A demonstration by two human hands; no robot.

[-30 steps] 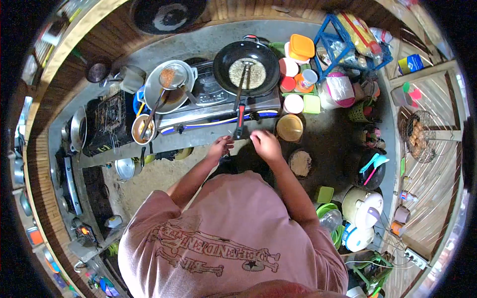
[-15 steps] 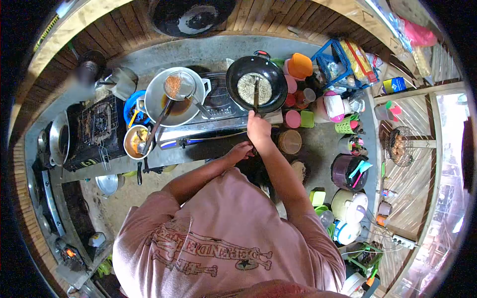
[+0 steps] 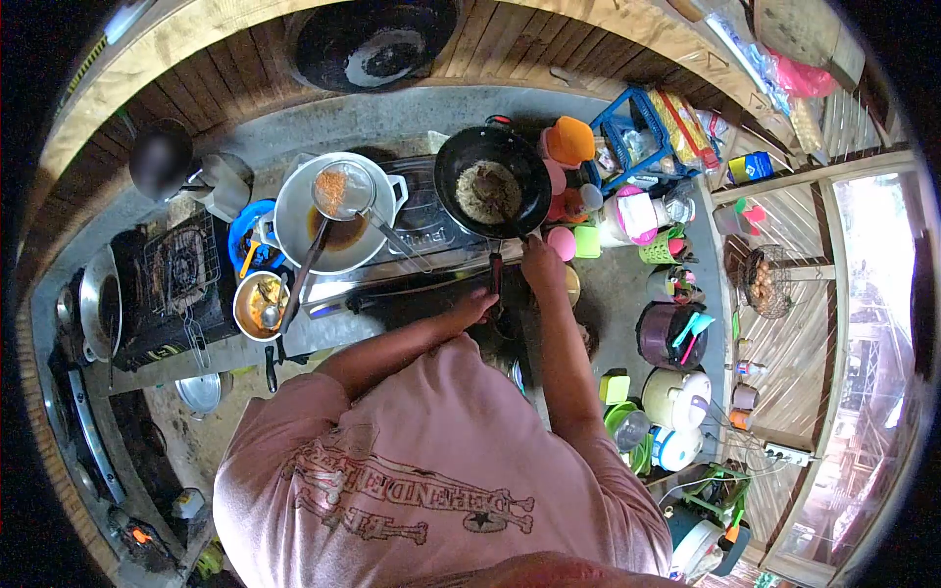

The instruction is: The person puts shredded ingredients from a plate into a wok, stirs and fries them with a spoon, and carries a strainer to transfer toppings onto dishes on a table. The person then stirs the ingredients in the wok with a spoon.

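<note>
Inside a kitchen with wooden boards and slatted walls, with a bright opening [image 3: 863, 294] at the far right, stands in a pink printed shirt [image 3: 431, 451] before a grey surface [image 3: 227, 351]. Has a silver-topped stove [image 3: 421, 186] straight ahead, with a black grill [image 3: 181, 260] and its wire rack farther left.

Has a large silver pot [image 3: 294, 211] on the left side of the stove, with brown liquid inside and a strainer [image 3: 343, 188] of orange-brown bits across it. Faces a black wok [image 3: 470, 155] on the right side of the stove, holding pale contents [image 3: 477, 204] with a dark brown mass in the middle. Shows a blue basket [image 3: 616, 127] beyond the wok to the right, next to a yellow package [image 3: 686, 127].

Left of the large pot, has a blue bowl [image 3: 242, 232] and, nearer the body, a small pan [image 3: 241, 312] of yellowish food with a spoon in it. To the right of the wok, shows an orange container [image 3: 570, 140], a pink lid [image 3: 561, 243] and a green lid [image 3: 586, 242], the two lids side by side.

Reaches both hands to the near side of the wok. Curls the left hand [image 3: 477, 307] around the lower end of the wok's long handle [image 3: 496, 267]. Grips a dark utensil [image 3: 512, 223] in the right hand [image 3: 539, 257], slanting its far end down into the brown mass.
</note>
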